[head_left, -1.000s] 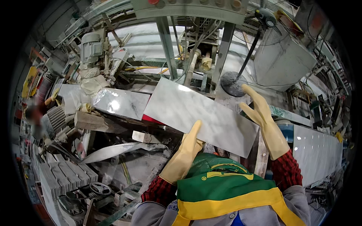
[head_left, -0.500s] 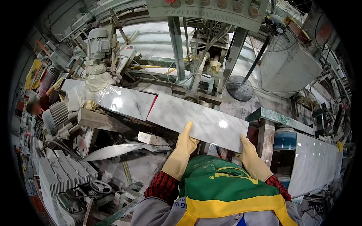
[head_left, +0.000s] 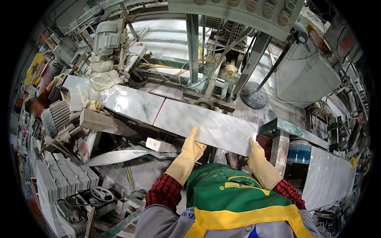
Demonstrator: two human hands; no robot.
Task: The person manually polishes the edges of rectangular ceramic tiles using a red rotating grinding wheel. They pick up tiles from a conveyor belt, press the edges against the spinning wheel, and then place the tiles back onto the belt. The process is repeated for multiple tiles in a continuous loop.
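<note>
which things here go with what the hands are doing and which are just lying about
In use:
- left hand, thumb over the front edge of the marble slab
- right hand, at its right end
- second slab, end to end with it

Apparently lying about:
- stacked tiles, lower left
- white block
- round fan base

White slab (head_left: 206,125) with grey veins, rectangular, glossy, lying flat, end to end with a similar slab (head_left: 133,104)

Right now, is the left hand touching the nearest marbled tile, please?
Touching: the head view shows the left gloved hand, its thumb over the near edge of the marbled tile.
</note>
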